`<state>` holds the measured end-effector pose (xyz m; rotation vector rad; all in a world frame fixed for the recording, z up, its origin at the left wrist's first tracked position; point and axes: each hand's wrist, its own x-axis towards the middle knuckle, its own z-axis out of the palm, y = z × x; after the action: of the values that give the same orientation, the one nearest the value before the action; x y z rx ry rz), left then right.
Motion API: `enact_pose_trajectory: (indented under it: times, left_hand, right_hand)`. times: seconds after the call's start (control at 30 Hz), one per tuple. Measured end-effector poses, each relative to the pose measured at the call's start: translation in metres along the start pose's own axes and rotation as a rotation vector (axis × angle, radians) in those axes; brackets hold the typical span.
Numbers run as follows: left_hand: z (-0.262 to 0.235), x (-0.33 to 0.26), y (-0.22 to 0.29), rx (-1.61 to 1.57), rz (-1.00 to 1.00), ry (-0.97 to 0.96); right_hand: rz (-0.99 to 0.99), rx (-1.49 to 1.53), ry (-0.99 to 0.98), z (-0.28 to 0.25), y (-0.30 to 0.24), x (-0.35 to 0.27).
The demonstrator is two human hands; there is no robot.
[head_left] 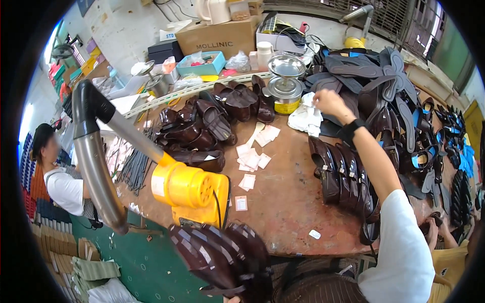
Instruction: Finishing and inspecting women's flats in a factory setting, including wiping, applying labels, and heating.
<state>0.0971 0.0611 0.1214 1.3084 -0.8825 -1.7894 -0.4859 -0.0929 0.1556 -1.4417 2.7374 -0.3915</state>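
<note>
My right hand (pixel 331 103) reaches across the table, its fingers closed on the top of a crumpled white cloth (pixel 305 116). Right beside the cloth stands a yellow can (pixel 287 107) with a metal dispenser pump (pixel 286 76) and shallow dish on top. Several glossy dark brown shoes (pixel 222 255) hang together in front of the table's near edge. Below them a sliver of my left hand (pixel 231 299) shows at the bottom rim, closed at the shoes; most of its fingers are hidden. A row of strapped brown shoes (pixel 346 174) stands under my right forearm.
A yellow blower (pixel 184 187) with a bent metal pipe (pixel 98 151) rises at the left. Paper tags (pixel 248 156) are scattered mid-table. More brown shoes (pixel 202 126) lie behind; grey insoles (pixel 366 68) pile up at right. Other people work at both sides.
</note>
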Motion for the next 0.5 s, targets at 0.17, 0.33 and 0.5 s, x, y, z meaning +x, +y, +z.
enact_pose_trajectory:
  times: [0.17,0.33,0.5]
  left_hand:
    - [0.027,0.004,0.005,0.181,-0.018,-0.057]
    - [0.105,0.050,0.002,0.967,0.444,-0.059]
    - [0.127,0.063,-0.040,1.347,0.578,0.103]
  right_hand:
    - [0.053,-0.050,-0.258,0.076,-0.040,0.011]
    - [0.061,-0.247,-0.159,0.116,-0.009,0.033]
    - [0.043,0.014,0.105,0.115,0.012,0.048]
